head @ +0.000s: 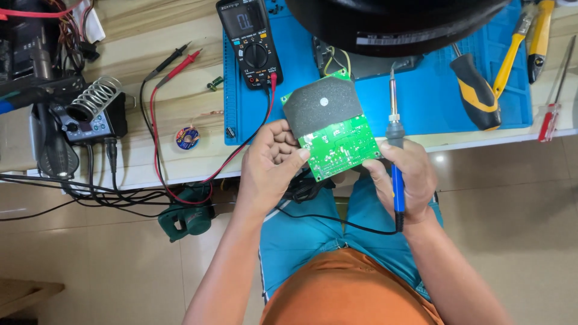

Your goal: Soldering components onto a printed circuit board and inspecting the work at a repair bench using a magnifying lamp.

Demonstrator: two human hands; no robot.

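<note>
A green circuit board [340, 144] with a dark foam pad [322, 105] on its far half is held over my lap, at the workbench edge. My left hand [272, 165] grips its left side, thumb on the green face. My right hand [404, 174] touches the board's right edge while holding a blue-handled soldering iron [394, 138], tip pointing up and away from me. The iron's black cable [337, 219] loops across my lap.
A blue work mat [433, 102] carries a black multimeter [251, 42] with red and black probes [174, 66], a yellow-black screwdriver [475, 90] and yellow pliers [512, 54]. A soldering station [90, 117] with coil stand sits left, near a solder spool [187, 138]. A black lamp head [391, 21] overhangs.
</note>
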